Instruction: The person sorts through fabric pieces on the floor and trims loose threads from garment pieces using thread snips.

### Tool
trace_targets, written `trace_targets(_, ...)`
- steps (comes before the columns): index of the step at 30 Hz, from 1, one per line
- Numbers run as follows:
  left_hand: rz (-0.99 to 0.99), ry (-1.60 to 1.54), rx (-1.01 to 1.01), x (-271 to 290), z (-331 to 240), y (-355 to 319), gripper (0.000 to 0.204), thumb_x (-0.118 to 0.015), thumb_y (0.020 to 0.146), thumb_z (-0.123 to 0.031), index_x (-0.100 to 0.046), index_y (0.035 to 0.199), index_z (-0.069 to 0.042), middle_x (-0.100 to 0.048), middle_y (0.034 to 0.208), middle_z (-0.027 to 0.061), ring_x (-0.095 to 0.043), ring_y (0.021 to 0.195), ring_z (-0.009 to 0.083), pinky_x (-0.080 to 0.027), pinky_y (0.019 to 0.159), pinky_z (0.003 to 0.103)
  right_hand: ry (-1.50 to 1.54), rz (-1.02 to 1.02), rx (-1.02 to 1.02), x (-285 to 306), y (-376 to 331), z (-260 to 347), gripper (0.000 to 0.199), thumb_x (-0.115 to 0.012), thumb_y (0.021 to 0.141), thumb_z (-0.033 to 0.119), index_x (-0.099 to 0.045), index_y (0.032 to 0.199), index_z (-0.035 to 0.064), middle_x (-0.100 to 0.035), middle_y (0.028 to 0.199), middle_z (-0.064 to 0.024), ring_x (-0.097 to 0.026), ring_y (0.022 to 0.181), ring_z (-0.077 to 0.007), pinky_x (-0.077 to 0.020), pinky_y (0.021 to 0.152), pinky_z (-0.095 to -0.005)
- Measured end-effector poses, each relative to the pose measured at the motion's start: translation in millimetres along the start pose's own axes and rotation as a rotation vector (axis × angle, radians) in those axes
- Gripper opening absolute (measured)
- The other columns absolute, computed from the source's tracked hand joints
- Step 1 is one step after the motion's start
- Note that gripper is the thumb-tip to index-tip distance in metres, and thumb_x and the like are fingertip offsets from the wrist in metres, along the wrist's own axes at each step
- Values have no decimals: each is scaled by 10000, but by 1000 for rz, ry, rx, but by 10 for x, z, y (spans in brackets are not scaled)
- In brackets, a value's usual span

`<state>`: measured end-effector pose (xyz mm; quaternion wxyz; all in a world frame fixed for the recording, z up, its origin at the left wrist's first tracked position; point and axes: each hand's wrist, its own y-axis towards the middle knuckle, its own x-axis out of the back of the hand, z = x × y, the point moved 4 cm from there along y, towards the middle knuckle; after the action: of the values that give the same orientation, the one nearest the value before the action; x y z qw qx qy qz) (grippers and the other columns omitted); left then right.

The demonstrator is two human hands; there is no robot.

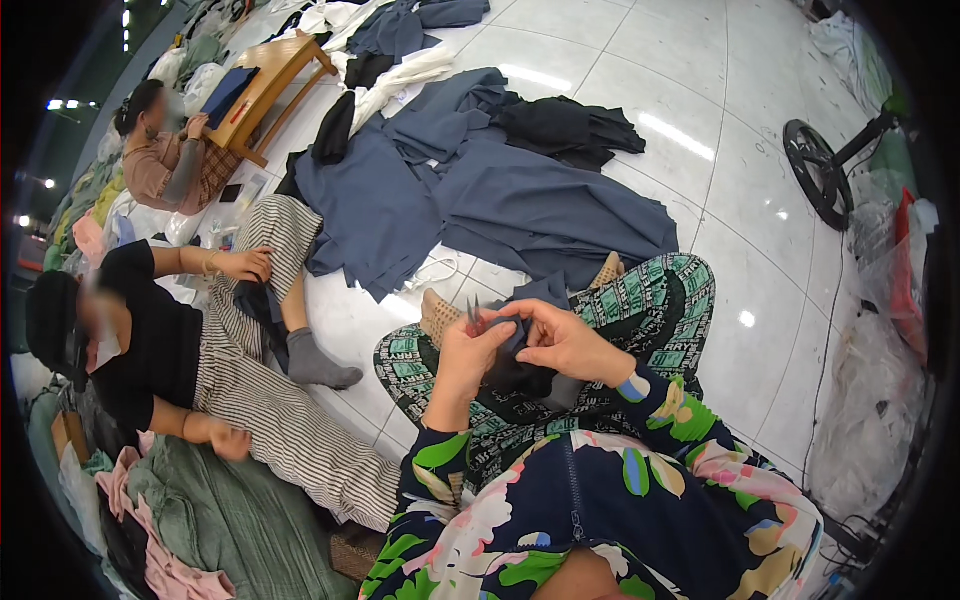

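Note:
Both my hands come together over my lap. My left hand [467, 352] is closed, with small thread snips [474, 314], grey-bladed with some red, sticking up out of it. Its fingertips also meet the edge of a dark garment [520, 378]. From the other side my right hand [577, 346] pinches that cloth between thumb and fingers. The garment hangs down from the fingers onto my patterned trousers, and its lower part is bunched in the lap. What exactly lies between the fingertips is too small to make out.
Blue-grey garments [370, 205] and black ones [570, 130] lie spread over the tiled floor [765, 260] ahead. A co-worker in striped trousers [290, 440] sits close on my left. Another person sits by a low wooden table [285, 75]. Plastic bags [865, 420] and a black wheel [818, 175] stand right.

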<state>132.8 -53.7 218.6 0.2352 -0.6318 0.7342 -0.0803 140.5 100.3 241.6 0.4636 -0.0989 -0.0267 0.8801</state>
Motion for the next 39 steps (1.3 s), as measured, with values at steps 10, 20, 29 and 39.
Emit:
trace_targets(10, -451, -79, -476, -24, -84, -95, 165, -713, 802, -38, -550, 829, -43, -521, 658, -24, -430, 491, 33, -319, 445, 178, 166, -251, 169, -61, 32, -176, 221, -622, 780, -58, -549, 968, 34, -500, 1078, -25, -461, 684, -26, -398, 625, -185)
trace_targets(20, -298, -25, -199, -45, -154, 38, 172, -731, 779, -51, -570, 832, -26, -531, 682, -13, -458, 489, 39, -327, 423, 185, 307, -125, -66, 1, 11, -90, 255, -588, 787, -52, -680, 1019, 2, -503, 1116, -27, -538, 909, -93, -430, 786, -211)
trace_targets(29, -218, 533, -300, 158, -364, -297, 362, -674, 826, -128, -572, 1132, 35, -574, 793, 24, -506, 687, 81, -430, 626, 226, 441, -212, -75, 128, 32, -116, 309, -599, 773, -71, -650, 1076, -34, -494, 1075, -7, -528, 800, -62, -423, 744, -179)
trace_targets(39, 54, 830, -286, -179, -383, -399, 269, -634, 863, -143, -627, 1098, -13, -624, 694, 57, -537, 613, 73, -437, 566, 228, 417, -219, -66, 139, 20, -46, 370, -604, 782, -73, -628, 1146, -7, -490, 959, 20, -484, 767, -48, -393, 713, -175)
